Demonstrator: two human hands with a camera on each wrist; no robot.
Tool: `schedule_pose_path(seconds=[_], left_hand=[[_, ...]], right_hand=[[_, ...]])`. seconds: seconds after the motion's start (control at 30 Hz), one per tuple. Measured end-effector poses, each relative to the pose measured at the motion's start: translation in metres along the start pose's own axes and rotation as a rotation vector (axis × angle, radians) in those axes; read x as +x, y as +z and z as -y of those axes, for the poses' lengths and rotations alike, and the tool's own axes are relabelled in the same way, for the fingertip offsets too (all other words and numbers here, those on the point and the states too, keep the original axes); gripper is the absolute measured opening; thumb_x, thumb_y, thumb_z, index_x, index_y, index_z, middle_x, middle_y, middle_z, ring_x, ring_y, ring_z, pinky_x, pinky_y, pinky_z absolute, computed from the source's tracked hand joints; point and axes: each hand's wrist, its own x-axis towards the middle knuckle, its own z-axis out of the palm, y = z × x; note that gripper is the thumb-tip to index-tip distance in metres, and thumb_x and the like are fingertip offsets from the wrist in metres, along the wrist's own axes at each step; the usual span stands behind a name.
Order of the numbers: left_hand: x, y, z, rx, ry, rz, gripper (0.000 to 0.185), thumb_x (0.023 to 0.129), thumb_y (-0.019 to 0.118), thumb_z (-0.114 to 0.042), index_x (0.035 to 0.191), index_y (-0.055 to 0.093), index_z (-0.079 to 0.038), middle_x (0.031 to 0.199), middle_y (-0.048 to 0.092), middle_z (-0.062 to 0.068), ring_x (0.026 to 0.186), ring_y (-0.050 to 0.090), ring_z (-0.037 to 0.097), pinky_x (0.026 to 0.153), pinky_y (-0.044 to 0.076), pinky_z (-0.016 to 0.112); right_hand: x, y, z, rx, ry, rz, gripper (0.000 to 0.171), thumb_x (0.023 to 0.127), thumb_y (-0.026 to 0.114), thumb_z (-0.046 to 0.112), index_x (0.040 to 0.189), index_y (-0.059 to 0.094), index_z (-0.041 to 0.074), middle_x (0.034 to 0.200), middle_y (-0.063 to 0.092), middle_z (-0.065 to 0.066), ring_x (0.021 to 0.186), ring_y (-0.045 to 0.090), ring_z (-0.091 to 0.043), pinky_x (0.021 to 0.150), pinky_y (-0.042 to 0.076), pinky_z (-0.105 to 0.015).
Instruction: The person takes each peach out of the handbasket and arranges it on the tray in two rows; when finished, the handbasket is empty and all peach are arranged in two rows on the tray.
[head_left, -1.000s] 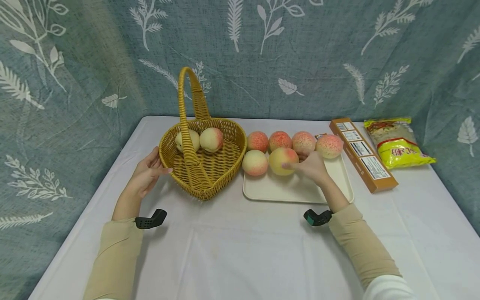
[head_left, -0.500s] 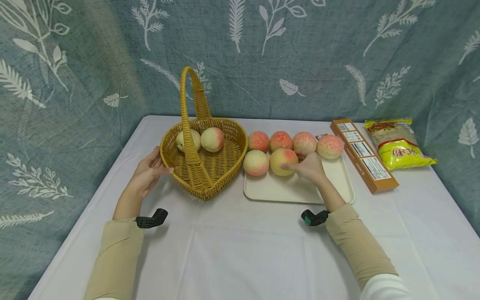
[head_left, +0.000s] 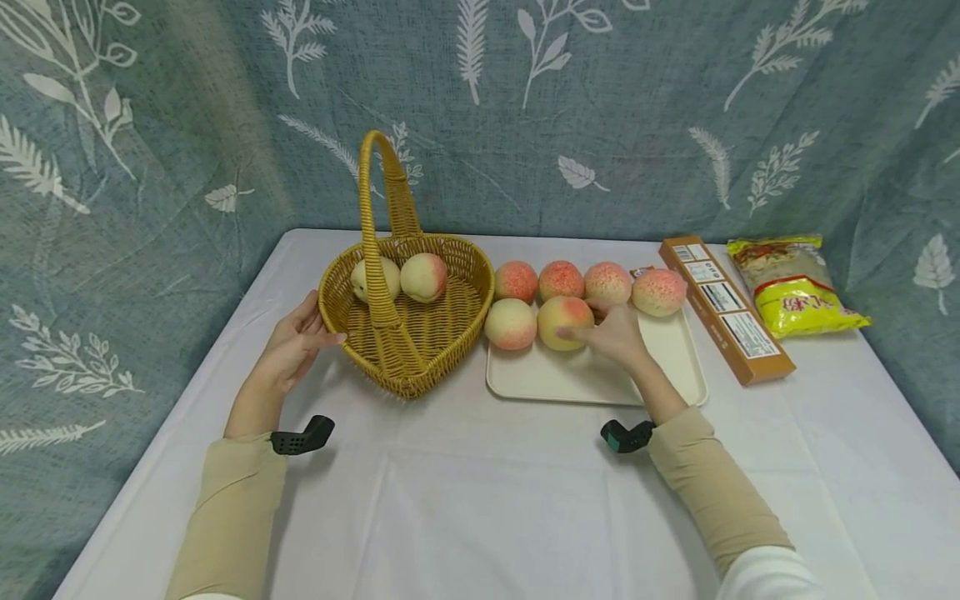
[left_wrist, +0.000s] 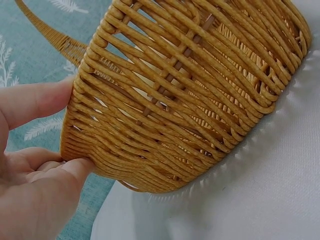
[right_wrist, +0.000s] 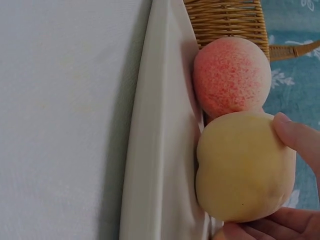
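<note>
My left hand (head_left: pixel 294 346) grips the left rim of a heart-shaped woven basket (head_left: pixel 446 362) with a tall arched handle. In the left wrist view, the thumb and fingers (left_wrist: pixel 37 102) meet the edge of the wickerwork. Two pale peaches (head_left: pixel 423 277) lie in the basket, one partly behind the handle. My right hand (head_left: pixel 618 337) holds a yellow peach (right_wrist: pixel 245 167) over a cream tray (head_left: pixel 555 387), thumb on one side and fingers round the other. Touching it on the left is a pink-and-cream peach (head_left: pixel 511 325). Several redder peaches (head_left: pixel 561 280) form a row behind.
Right of the tray lies a long brown box (head_left: pixel 727 312) with white labels. Beyond it rests a yellow-and-clear food packet (head_left: pixel 798 287). A white cloth (head_left: pixel 450 500) covers the table, and a patterned blue-green curtain (head_left: pixel 480 142) hangs behind and at the sides.
My right wrist has shifted slightly left while the hand stays at the yellow peach. The left hand and the basket keep their places.
</note>
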Motion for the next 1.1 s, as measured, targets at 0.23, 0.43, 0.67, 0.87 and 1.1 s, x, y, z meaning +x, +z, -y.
schedule_pose_path(seconds=[0.23, 0.43, 0.67, 0.87, 1.1], left_hand=[[0.001, 0.000, 0.001, -0.003, -0.008, 0.001, 0.095, 0.087, 0.049, 0.020, 0.151, -0.018, -0.004, 0.160, -0.017, 0.012, 0.147, -0.006, 0.022, 0.116, 0.013, 0.026], [0.000, 0.000, 0.000, -0.001, -0.002, 0.006, 0.095, 0.087, 0.049, 0.020, 0.151, -0.018, -0.003, 0.159, -0.018, 0.013, 0.147, -0.006, 0.022, 0.116, 0.012, 0.026], [0.001, -0.001, 0.001, -0.013, 0.012, 0.021, 0.094, 0.088, 0.048, 0.019, 0.150, -0.019, -0.003, 0.159, -0.018, 0.013, 0.147, -0.006, 0.022, 0.117, 0.012, 0.026], [0.001, -0.002, 0.001, -0.013, 0.012, 0.018, 0.094, 0.088, 0.048, 0.019, 0.150, -0.019, -0.002, 0.159, -0.018, 0.013, 0.147, -0.006, 0.022, 0.116, 0.012, 0.026], [0.001, -0.002, 0.002, -0.008, 0.015, 0.017, 0.094, 0.088, 0.049, 0.019, 0.151, -0.018, -0.003, 0.159, -0.017, 0.013, 0.147, -0.005, 0.022, 0.116, 0.013, 0.026]], right_hand=[[0.000, 0.000, 0.001, -0.021, 0.022, 0.023, 0.066, 0.080, 0.080, 0.027, 0.130, 0.056, -0.010, 0.127, 0.059, -0.027, 0.120, 0.054, -0.038, 0.101, 0.045, -0.048], [-0.002, -0.001, 0.005, -0.022, 0.040, 0.033, 0.068, 0.081, 0.080, 0.028, 0.132, 0.055, -0.009, 0.130, 0.057, -0.027, 0.122, 0.052, -0.038, 0.103, 0.044, -0.048], [-0.001, -0.009, 0.010, -0.019, 0.101, 0.047, 0.078, 0.083, 0.077, 0.035, 0.138, 0.046, -0.010, 0.139, 0.049, -0.027, 0.129, 0.046, -0.039, 0.107, 0.040, -0.045], [0.002, -0.016, 0.019, 0.010, 0.094, 0.034, 0.082, 0.084, 0.076, 0.037, 0.144, 0.040, -0.008, 0.145, 0.043, -0.025, 0.133, 0.042, -0.037, 0.109, 0.039, -0.044], [0.010, -0.016, 0.032, 0.061, 0.075, 0.037, 0.079, 0.085, 0.076, 0.032, 0.144, 0.041, -0.007, 0.145, 0.044, -0.023, 0.131, 0.046, -0.035, 0.107, 0.042, -0.041]])
